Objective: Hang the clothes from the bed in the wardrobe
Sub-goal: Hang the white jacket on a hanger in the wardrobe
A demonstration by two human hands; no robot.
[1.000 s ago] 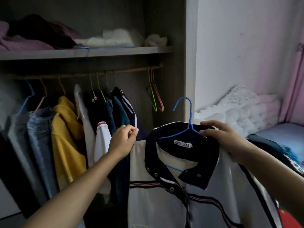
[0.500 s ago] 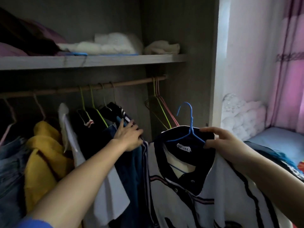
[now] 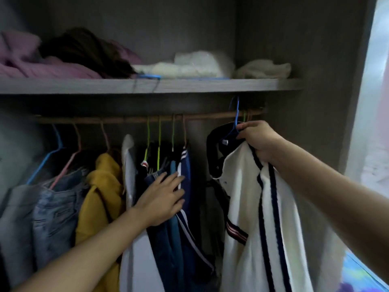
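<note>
Hanging in wardrobe (image 3: pixel 294 39): jeans (image 3: pixel 56 213), yellow top (image 3: pixel 101 197); right hand (image 3: pixel 259 140) grips white shirt (image 3: pixel 242 207)

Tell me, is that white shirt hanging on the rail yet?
Not yet. The blue hanger has its hook up above the rail, not resting on it, and the right hand grips the hanger.

Daylight is coming in from the right, where the wall (image 3: pixel 376 102) is washing out to a pale glare. Inside the wardrobe (image 3: pixel 284 49) everything is sitting dim and grey, and the hanging clothes (image 3: pixel 63 207) on the left are sinking into shadow beneath the shelf (image 3: pixel 189 86). The white shirt (image 3: pixel 242 197) is catching the most light. The frame is looking soft and slightly smeared, and the wide lens is bowing the shelf edge and the rail (image 3: pixel 126 119).
</note>
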